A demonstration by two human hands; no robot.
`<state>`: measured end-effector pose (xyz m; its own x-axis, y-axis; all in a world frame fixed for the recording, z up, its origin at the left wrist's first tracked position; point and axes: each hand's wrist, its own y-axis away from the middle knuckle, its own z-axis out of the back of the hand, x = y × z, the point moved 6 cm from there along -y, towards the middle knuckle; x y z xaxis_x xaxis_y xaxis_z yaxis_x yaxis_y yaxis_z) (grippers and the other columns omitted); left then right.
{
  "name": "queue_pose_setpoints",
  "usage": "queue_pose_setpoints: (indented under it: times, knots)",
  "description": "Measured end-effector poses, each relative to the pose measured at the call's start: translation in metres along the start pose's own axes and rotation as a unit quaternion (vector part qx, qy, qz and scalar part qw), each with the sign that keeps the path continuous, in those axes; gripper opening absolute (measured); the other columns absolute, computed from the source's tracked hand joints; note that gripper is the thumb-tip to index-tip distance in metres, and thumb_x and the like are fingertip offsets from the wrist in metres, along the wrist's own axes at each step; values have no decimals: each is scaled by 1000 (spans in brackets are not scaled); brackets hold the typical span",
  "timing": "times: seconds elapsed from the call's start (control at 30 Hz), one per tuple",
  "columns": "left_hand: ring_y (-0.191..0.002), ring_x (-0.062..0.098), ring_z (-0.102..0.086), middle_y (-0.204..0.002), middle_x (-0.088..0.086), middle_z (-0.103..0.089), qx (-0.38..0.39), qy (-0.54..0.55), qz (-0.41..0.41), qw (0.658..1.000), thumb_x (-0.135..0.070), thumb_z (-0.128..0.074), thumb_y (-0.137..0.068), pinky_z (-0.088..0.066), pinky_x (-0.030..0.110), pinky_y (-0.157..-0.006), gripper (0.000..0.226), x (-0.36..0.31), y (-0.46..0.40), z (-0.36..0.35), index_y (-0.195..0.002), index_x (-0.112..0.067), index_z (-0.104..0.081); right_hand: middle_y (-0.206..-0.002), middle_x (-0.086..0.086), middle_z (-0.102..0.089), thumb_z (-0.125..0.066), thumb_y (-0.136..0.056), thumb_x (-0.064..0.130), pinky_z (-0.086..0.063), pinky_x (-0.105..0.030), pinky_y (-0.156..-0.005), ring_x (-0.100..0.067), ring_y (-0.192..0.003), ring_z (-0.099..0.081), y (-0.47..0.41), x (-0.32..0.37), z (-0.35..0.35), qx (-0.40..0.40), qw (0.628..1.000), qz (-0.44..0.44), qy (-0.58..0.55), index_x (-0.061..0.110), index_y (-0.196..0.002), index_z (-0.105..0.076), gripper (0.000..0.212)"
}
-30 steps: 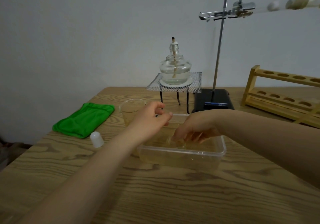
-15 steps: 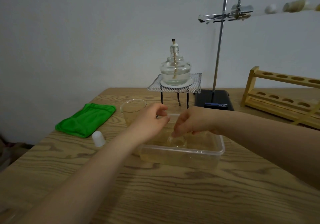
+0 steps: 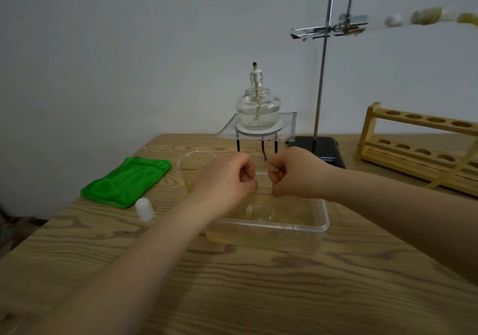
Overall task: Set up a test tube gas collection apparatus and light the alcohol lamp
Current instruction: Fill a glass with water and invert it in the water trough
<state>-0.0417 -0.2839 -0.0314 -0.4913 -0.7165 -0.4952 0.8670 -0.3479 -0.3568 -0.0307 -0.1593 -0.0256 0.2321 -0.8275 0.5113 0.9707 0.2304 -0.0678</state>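
Both hands hover over the clear plastic tub (image 3: 297, 227) of water, the left hand (image 3: 227, 179) and right hand (image 3: 294, 173) curled into loose fists, knuckles nearly meeting; I cannot tell whether they pinch anything. A small glass (image 3: 260, 209) sits submerged below. The unlit alcohol lamp (image 3: 258, 109) stands behind on mesh. The stand base (image 3: 326, 151) carries a blue label, unreadable.

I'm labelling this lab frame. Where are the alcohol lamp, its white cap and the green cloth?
alcohol lamp (image 3: 258, 107): head view, on its glass body.
white cap (image 3: 144, 209): head view, middle of its side.
green cloth (image 3: 128, 180): head view, centre of the folded fabric.
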Motion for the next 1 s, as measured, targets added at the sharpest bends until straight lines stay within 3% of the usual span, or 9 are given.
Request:
queue_pose_setpoints:
  times: [0.1,0.17,0.3,0.4,0.5,0.63,0.73,0.83,1.0]
  knots:
    - [-80,1,-56,-86,-13,-60,52,-25,-5,998,-24,-68,-77,-40,15,-65,15,-4,3,-6,-87,-29,-59,-85,5,-65,-77,-72,14,-53,-26,-77,-11,-81,-61,4,-1,-4,51,998,0,40,18,-85,-66,18]
    - [-76,0,-55,-84,-13,-59,50,-20,-6,999,-24,-69,-79,-37,11,-61,15,-4,5,-7,-89,-29,-58,-86,6,-65,-78,-74,18,-52,-25,-77,-10,-82,-61,4,-3,-2,29,998,3,59,17,-92,-68,21]
    - [-66,2,-51,-75,-10,-57,10,3,1,1000,-25,-70,-78,-41,20,-60,17,-6,6,-8,-90,-27,-58,-75,11,-57,-77,-75,24,-52,-25,-72,-4,-69,-54,5,-6,-2,-4,997,2,71,20,-89,-68,18]
    - [-65,2,-50,-71,-11,-55,-3,-5,-7,1000,-29,-68,-79,-42,25,-60,16,-10,7,-8,-90,-29,-58,-73,8,-68,-75,-77,24,-54,-26,-78,-4,-72,-61,8,-10,-6,38,997,-7,62,21,-92,-71,15]
    - [-61,2,-50,-63,-11,-54,-9,-14,-15,1000,-32,-63,-83,-39,26,-57,6,-15,8,-8,-87,-31,-59,-86,7,-71,-69,-83,30,-51,-25,-83,-7,-85,-63,12,-8,-7,33,996,13,82,21,-96,-74,17]
    - [-86,5,-60,-90,-14,-64,-3,-10,-24,1000,-27,-51,-92,-51,33,-78,14,-21,9,-12,-98,-30,-64,-92,-7,-73,-59,-88,42,-52,-33,-81,-16,-85,-65,17,-10,-13,22,995,-6,94,13,-90,-76,34]
    - [-100,6,-56,-111,-10,-60,0,-39,-34,999,-25,-47,-94,-48,35,-90,21,-25,8,-15,-109,-28,-63,-97,-7,-73,-55,-92,35,-52,-31,-83,-16,-85,-65,20,-12,-14,20,997,-9,80,14,-94,-76,30]
    - [-98,4,-54,-113,-10,-57,7,-44,-33,998,-28,-45,-95,-47,31,-89,22,-26,7,-17,-111,-31,-60,-112,6,-69,-53,-92,18,-47,-25,-93,-11,-104,-62,24,-10,-14,29,997,18,71,24,-112,-70,27]
    - [-103,4,-51,-120,-7,-52,23,-15,-28,999,-30,-46,-95,-38,20,-86,22,-31,5,-21,-112,-29,-59,-119,7,-66,-53,-90,16,-44,-25,-98,-11,-111,-59,28,-15,-11,24,997,34,60,26,-114,-69,30]
